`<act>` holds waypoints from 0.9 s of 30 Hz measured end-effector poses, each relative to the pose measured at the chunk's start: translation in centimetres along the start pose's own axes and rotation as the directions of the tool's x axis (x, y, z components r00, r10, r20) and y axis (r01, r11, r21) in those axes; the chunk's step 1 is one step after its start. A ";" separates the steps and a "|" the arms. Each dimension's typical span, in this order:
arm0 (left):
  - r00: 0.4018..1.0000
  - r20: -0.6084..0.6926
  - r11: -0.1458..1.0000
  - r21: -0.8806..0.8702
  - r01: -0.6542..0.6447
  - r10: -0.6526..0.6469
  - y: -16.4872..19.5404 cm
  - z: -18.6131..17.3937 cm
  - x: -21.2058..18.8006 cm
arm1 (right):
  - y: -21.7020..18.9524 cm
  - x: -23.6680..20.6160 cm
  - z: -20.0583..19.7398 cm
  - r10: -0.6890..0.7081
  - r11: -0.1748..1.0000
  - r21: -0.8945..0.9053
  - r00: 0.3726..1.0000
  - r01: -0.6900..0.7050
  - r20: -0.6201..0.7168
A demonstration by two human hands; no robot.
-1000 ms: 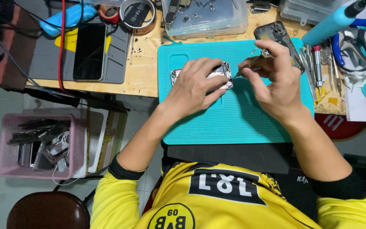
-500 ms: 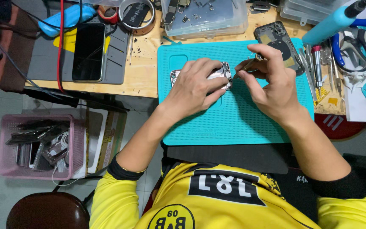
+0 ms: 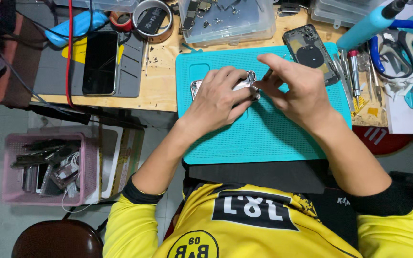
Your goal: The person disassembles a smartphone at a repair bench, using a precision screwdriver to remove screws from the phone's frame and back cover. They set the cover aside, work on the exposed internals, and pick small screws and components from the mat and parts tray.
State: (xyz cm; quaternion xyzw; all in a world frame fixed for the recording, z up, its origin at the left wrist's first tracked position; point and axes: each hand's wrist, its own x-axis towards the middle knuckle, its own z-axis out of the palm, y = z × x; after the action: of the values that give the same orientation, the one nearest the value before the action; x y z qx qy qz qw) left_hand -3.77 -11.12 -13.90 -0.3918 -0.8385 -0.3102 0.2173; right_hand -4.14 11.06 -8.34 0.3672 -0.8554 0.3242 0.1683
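Note:
My left hand (image 3: 221, 95) lies over a silver phone frame (image 3: 244, 82) on the teal work mat (image 3: 264, 138) and holds it down. Most of the frame is hidden under the fingers. My right hand (image 3: 295, 91) is right beside it, fingertips pinched at the frame's right corner; whether they hold a small part I cannot tell. A dark phone housing (image 3: 311, 52) with a round coil lies at the mat's upper right, just beyond my right hand.
A black phone (image 3: 100, 62) rests on a grey mat (image 3: 130, 71) at left, with a red cable (image 3: 69, 48) across it. Tape rolls (image 3: 151, 19) and a clear parts box (image 3: 225, 21) stand at the back. Screwdrivers (image 3: 354, 71) and scissors (image 3: 407, 48) lie at right. A pink basket (image 3: 10, 186) sits on the floor.
My right hand has moved left and down from near the dark housing to the corner of the silver frame. My left hand has stayed on the frame.

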 end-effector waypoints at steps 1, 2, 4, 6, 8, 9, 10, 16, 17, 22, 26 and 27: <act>1.000 0.005 1.000 0.002 0.006 -0.006 0.2 0.0 0.0 | 0.0 0.0 -0.2 -0.011 1.000 -0.012 1.000 0.011 0.002; 1.000 0.010 1.000 0.006 0.011 -0.011 0.3 0.0 0.0 | -0.1 0.0 -0.4 -0.050 0.998 0.041 0.999 0.050 -0.002; 1.000 0.015 1.000 0.008 0.010 -0.010 0.3 0.0 0.2 | -0.1 0.0 -0.8 -0.131 0.981 0.144 0.991 0.132 -0.014; 1.000 0.020 1.000 0.003 0.004 -0.005 0.4 0.1 0.1 | -0.1 -0.2 -0.7 -0.082 0.992 0.089 0.996 0.085 -0.032; 1.000 0.009 1.000 0.017 -0.012 0.012 0.5 0.2 0.1 | 0.0 -0.3 -0.6 -0.058 0.997 0.053 0.997 0.060 -0.045; 1.000 0.003 1.000 0.023 -0.020 0.020 0.6 0.3 0.1 | 0.1 -0.4 -0.6 -0.057 0.997 0.045 0.997 0.060 -0.049; 1.000 0.006 1.000 0.022 -0.015 0.015 0.7 0.4 0.1 | 0.2 -0.5 -0.7 -0.057 0.998 0.038 0.997 0.059 -0.051; 1.000 0.013 1.000 0.010 -0.008 0.008 1.0 0.3 0.1 | 0.5 -0.5 -1.0 -0.003 0.996 0.087 0.999 0.006 -0.038; 1.000 0.004 1.000 0.010 -0.013 0.013 1.0 0.3 0.1 | 0.5 -0.5 -1.0 0.011 0.997 0.081 0.999 -0.008 -0.038; 1.000 -0.009 1.000 -0.004 -0.007 0.007 1.1 0.3 0.2 | 1.0 -0.5 -1.7 -0.029 0.948 0.318 0.999 0.013 0.044; 1.000 0.002 1.000 -0.004 -0.005 0.005 1.1 0.3 0.2 | 1.1 -0.8 -1.5 0.105 0.986 0.131 0.994 -0.106 0.014; 1.000 0.006 1.000 -0.004 -0.003 0.003 1.0 0.3 0.2 | 1.1 -0.9 -1.5 0.062 0.987 0.149 0.998 -0.064 0.017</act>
State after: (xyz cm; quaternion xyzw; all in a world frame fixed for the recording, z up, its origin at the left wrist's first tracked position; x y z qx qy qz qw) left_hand -3.11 -10.25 -13.65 -0.3943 -0.8380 -0.3104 0.2145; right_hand -4.31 13.10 -8.18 0.3535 -0.8408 0.3904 0.1249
